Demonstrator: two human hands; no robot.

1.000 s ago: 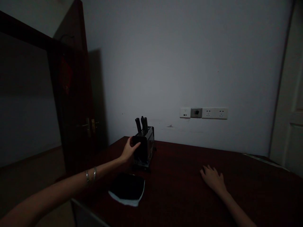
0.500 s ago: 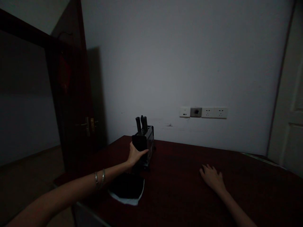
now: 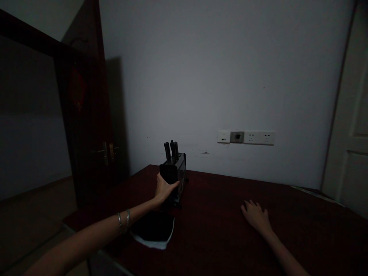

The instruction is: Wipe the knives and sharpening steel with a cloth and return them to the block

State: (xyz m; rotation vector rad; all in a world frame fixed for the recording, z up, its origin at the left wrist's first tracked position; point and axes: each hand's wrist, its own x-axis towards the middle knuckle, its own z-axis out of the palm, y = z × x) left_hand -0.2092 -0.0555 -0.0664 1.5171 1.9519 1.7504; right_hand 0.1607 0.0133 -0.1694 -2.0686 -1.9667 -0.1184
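On the dark red table stands a knife block [image 3: 180, 172] with a black end, shiny sides and small feet. Three black handles [image 3: 172, 151] stick up out of its top. My left hand [image 3: 164, 189] is closed around the block's near end, thumb along the right side and fingers partly hidden at the left. Below my left wrist lies a flat black piece with a pale edge [image 3: 156, 244], possibly cloth; my forearm covers part of it. Well to the right, my right hand [image 3: 257, 215] lies on the tabletop, fingers apart and holding nothing.
The dark red table [image 3: 212, 222] reaches back to a pale wall [image 3: 201, 76] with a row of sockets [image 3: 258, 138]. A dark door [image 3: 86, 96] stands at the left. A white door [image 3: 358, 153] is at the right edge. The room is dim.
My left hand keeps its grip on the knife block, and the block has not visibly moved on the table. The view has shifted very slightly; my right hand stays in place.
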